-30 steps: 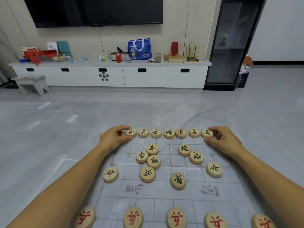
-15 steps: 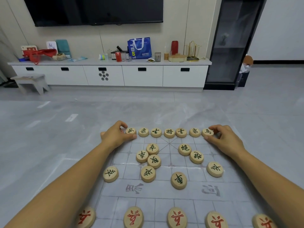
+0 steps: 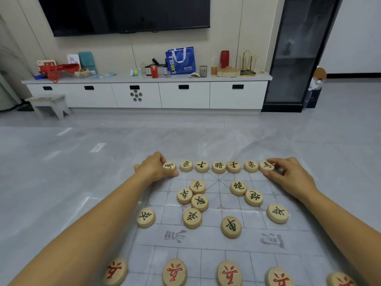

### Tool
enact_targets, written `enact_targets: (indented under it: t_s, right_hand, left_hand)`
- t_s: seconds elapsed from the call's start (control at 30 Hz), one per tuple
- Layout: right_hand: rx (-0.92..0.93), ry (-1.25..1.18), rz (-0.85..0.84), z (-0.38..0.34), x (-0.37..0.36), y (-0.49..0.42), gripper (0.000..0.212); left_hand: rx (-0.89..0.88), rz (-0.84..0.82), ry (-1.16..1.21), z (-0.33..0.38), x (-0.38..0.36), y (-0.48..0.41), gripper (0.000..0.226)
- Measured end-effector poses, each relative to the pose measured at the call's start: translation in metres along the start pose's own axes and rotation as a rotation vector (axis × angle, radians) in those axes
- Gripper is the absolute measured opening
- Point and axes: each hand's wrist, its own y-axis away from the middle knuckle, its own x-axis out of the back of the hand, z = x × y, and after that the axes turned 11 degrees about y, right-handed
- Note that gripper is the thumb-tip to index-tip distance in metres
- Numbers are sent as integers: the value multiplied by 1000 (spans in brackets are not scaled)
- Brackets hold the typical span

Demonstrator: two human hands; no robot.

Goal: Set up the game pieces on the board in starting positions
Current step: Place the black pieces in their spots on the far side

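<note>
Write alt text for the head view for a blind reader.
The left hand grips the leftmost piece and the right hand pinches the rightmost piece of the far row on a Chinese chess board laid on the floor. Dark-lettered pieces lie scattered mid-board; red-lettered pieces line the near edge.

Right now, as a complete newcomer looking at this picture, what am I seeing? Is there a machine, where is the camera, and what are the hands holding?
There is no machine here. These are a person's two bare hands, and the single picture comes from a camera worn on the person's head, looking forward and down. A thin game board lies on the floor with round wooden pieces on it. Seven dark-lettered pieces form the far row. The other dark pieces lie scattered in the middle, and red-lettered pieces line the near edge. The left hand pinches the left end piece of the far row. The right hand pinches the right end piece.
</note>
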Motion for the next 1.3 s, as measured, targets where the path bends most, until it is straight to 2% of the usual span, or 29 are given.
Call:
enact_targets:
  t_s: [0.1, 0.17, 0.27, 0.3, 0.4, 0.47, 0.6, 1.3]
  right_hand:
    - [-1, 0, 1, 0, 0, 0, 43]
    - [-8, -8, 2, 1, 0, 0, 43]
    - [-21, -15, -1, 0, -1, 0, 43]
    - [-21, -15, -1, 0, -1, 0, 44]
    - [-23, -13, 1, 0, 0, 0, 47]
    - [-24, -7, 1, 0, 0, 0, 46]
    - [-28, -6, -1, -1, 1, 2, 42]
    - [-21, 10, 6, 0, 0, -1, 47]
  left_hand:
    - [-22, -48, 144, -4, 5, -1, 28]
    - [-54, -125, 253, -4, 10, 1, 35]
    - [-99, -204, 274, -4, 13, 4, 51]
    - [-99, -191, 276, -6, 12, 2, 53]
    - [-110, -57, 260, -16, 4, -5, 32]
    - [-113, -42, 273, -19, 1, -7, 25]
    - [-118, -60, 335, -20, 2, -7, 26]
    - [-190, 15, 305, -24, -2, -2, 24]
